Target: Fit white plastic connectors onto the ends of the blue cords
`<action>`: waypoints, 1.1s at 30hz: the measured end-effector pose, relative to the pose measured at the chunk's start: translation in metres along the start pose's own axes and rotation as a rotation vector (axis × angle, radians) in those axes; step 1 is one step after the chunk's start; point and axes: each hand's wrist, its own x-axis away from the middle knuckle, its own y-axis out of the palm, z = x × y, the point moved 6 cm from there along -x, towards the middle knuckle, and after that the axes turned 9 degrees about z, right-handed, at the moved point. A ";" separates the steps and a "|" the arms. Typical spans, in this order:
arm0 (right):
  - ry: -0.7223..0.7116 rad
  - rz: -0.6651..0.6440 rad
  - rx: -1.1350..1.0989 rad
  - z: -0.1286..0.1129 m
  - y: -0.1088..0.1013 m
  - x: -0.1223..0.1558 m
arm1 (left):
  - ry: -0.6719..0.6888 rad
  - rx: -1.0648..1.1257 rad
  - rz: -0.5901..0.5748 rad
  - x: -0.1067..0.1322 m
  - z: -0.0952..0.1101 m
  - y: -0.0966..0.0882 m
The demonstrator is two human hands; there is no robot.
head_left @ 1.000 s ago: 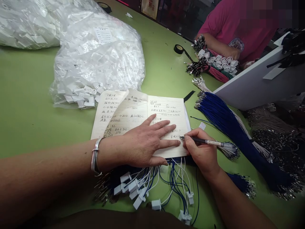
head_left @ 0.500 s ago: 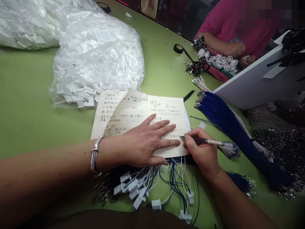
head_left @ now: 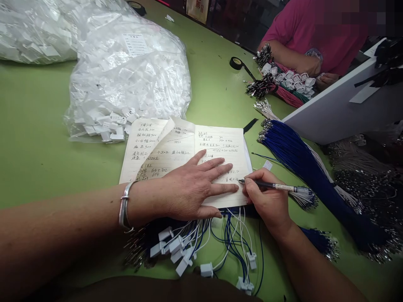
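An open notebook (head_left: 182,151) with handwritten lines lies on the green table. My left hand (head_left: 189,184) rests flat across its pages, fingers spread, covering part of the writing. In my right hand (head_left: 267,199) a black pen (head_left: 267,184) is pinched, its tip touching the right page near the last written line. Under the notebook's lower edge lie blue and white wires with white plastic connectors (head_left: 181,247) on their ends; the notebook and my left hand hide the rest of them.
Clear bags of white connectors (head_left: 132,79) stand behind the notebook. At the right lie long blue wire bundles (head_left: 302,167) beside a pale partition (head_left: 333,96). Black tape (head_left: 236,63) and red-green wire bundles (head_left: 283,86) sit farther back, near a co-worker in pink (head_left: 315,37).
The pen tip has barely shifted on the page. The turned-up left leaf has moved slightly. My left hand stays in place, while the co-worker's hands have moved a little.
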 end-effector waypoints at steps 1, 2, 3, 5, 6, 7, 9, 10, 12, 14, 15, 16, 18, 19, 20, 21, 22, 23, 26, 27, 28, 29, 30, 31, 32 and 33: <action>0.001 0.001 -0.004 0.000 0.000 0.000 | 0.001 0.000 -0.003 0.000 0.000 0.000; -0.003 0.000 -0.006 0.000 0.000 0.000 | 0.001 -0.002 -0.006 0.000 0.000 0.000; -0.011 -0.003 -0.003 -0.001 -0.001 0.001 | 0.001 -0.003 -0.008 0.000 0.000 0.000; -0.032 -0.009 0.013 -0.002 -0.001 0.001 | 0.001 -0.003 -0.011 0.000 0.000 -0.001; -0.043 -0.009 0.024 -0.002 -0.001 0.002 | 0.001 -0.001 -0.010 0.000 0.000 -0.001; -0.052 -0.010 0.034 -0.003 -0.001 0.002 | -0.001 0.002 -0.011 -0.001 0.000 -0.001; -0.063 -0.006 0.046 -0.005 -0.002 0.001 | -0.005 0.007 -0.014 -0.001 0.000 -0.001; -0.065 -0.004 0.048 -0.006 -0.002 0.001 | -0.006 0.008 -0.015 -0.001 -0.001 -0.001; -0.062 0.001 0.048 -0.008 -0.001 0.001 | -0.005 0.010 -0.012 -0.001 0.000 -0.001; -0.058 0.004 0.046 -0.009 -0.001 0.000 | -0.002 0.009 -0.008 -0.001 0.000 -0.001; -0.057 0.003 0.045 -0.009 -0.001 0.000 | -0.002 0.008 -0.008 -0.001 0.000 -0.001; -0.056 0.002 0.045 -0.009 -0.001 0.000 | -0.002 0.006 -0.011 -0.001 0.000 -0.001; -0.052 0.001 0.042 -0.008 -0.001 0.000 | -0.007 0.000 -0.022 -0.001 -0.001 0.000; -0.048 0.002 0.037 -0.007 -0.001 0.000 | -0.008 -0.001 -0.025 0.000 -0.001 0.001; -0.040 0.003 0.029 -0.006 -0.001 0.000 | -0.008 -0.001 -0.028 0.000 -0.001 0.001; -0.031 0.004 0.021 -0.005 -0.001 0.000 | -0.007 0.000 -0.030 0.000 -0.001 0.001; -0.023 0.004 0.014 -0.003 -0.001 0.000 | -0.007 0.002 -0.030 0.000 -0.001 0.001; -0.019 0.003 0.010 -0.002 -0.001 0.000 | -0.006 0.004 -0.031 0.000 -0.001 0.001; -0.029 0.005 0.018 -0.002 -0.002 0.001 | -0.005 0.011 -0.027 -0.001 -0.001 0.000; -0.036 0.006 0.024 -0.003 -0.002 0.001 | -0.005 0.013 -0.024 -0.001 -0.001 0.000; -0.041 0.006 0.028 -0.004 -0.002 0.001 | -0.005 0.013 -0.021 -0.001 -0.001 0.000; -0.043 0.007 0.033 -0.005 -0.003 0.001 | -0.004 0.013 -0.019 -0.001 -0.001 0.000; -0.043 0.006 0.039 -0.006 -0.003 0.001 | -0.004 0.011 -0.017 -0.001 -0.001 0.000; -0.043 0.001 0.045 -0.006 -0.002 0.001 | -0.002 0.009 -0.015 -0.001 -0.001 0.000; -0.045 -0.002 0.050 -0.007 -0.002 0.001 | -0.001 0.007 -0.013 -0.001 -0.001 0.000; -0.049 -0.007 0.055 -0.008 -0.002 0.001 | 0.000 0.004 -0.011 -0.001 -0.001 0.000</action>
